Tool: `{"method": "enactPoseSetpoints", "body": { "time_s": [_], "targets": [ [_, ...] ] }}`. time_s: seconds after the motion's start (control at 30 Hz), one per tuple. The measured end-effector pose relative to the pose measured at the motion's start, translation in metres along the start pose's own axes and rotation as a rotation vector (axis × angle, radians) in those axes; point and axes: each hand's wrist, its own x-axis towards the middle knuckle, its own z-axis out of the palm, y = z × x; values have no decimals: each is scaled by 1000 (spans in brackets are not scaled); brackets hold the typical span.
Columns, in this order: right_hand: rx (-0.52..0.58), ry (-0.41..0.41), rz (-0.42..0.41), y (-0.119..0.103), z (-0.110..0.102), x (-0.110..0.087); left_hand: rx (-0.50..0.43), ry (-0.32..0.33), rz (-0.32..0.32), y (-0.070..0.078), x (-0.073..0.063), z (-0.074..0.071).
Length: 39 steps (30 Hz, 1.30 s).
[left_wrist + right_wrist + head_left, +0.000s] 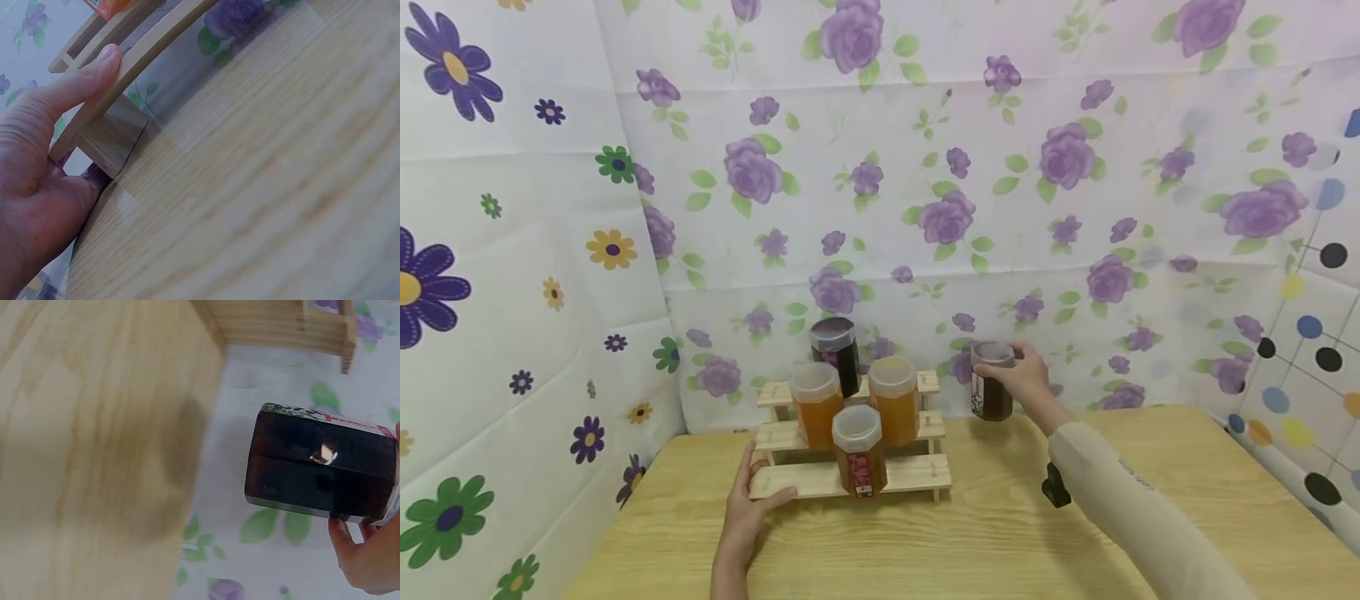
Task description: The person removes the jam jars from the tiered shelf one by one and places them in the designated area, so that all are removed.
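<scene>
While the left hand (747, 507) grips the rack (808, 479), the right hand (1030, 379) pinches a dark-filled jar (996, 396) aloft.

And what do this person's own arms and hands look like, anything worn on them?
The left hand and right hand show no gloves. On the right is a long, pale beige sleeve with a small dark marking, too small to read; a black object shows at its edge. On the left, no sleeve is in view.
</scene>
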Motion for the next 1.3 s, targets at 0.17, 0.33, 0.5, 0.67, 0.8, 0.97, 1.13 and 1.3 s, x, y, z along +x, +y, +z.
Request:
{"method": "enactPoseSetpoints", "body": {
  "time_s": [0.17,0.33,0.5,0.67,0.8,0.97,1.13,1.3],
  "targets": [
    [20,9,14,17,5,-1,3,-7,1,0,1,0],
    [5,27,-4,31,7,-1,2,3,2,1,1,1],
    [13,34,-4,47,3,-4,-2,2,2,2,2,5],
    [-4,14,25,62,4,-10,-2,8,-7,2,2,4],
    [18,24,58,65,11,-12,13,11,-17,1,-2,1],
    [37,32,58,64,22,-13,16,34,-26,0,-8,-5],
    [36,52,48,71,23,-12,10,34,-5,1,-8,-4],
    [38,71,28,74,20,-8,10,17,20,4,-1,-1]
  ]
}}
